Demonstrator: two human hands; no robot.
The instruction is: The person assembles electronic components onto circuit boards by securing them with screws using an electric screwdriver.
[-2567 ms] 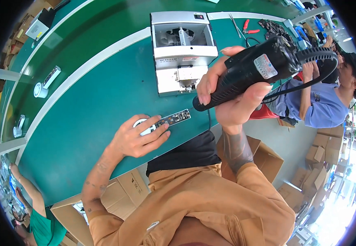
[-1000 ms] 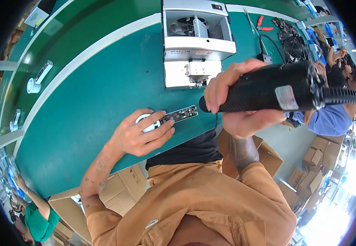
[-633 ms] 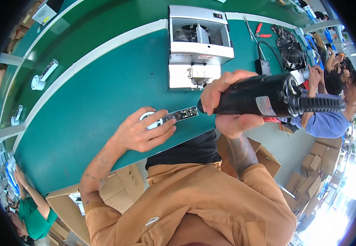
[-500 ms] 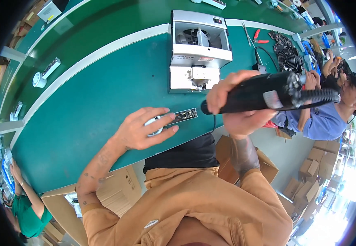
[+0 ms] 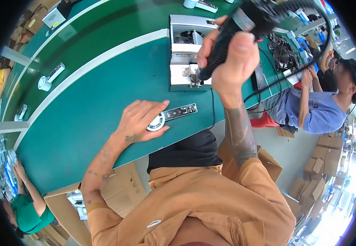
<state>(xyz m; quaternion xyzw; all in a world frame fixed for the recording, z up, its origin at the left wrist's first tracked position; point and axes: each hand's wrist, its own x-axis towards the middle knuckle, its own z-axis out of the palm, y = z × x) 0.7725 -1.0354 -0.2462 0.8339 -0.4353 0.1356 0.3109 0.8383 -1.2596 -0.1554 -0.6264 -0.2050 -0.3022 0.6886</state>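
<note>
My left hand lies on the table, thumb and fingers closed around the round, vented white head of a small device. An elongated body with an exposed circuit board extends from that head to the right. In my right hand is a black corded electric screwdriver, tilted with its nose down at the front of a grey-and-white screw feeder. The nose meets or hovers just over the feeder's metal pick-up block; its very tip is too small to make out.
The screwdriver's black cable loops to the right. Beyond the feeder lie a black fan part and cables. Similar white devices rest on the green belt. A co-worker in blue sits at right; another in green is at left.
My right hand has raised and swung the screwdriver from level beside the circuit board to nose-down at the feeder. My left hand has closed more around the device's head.
</note>
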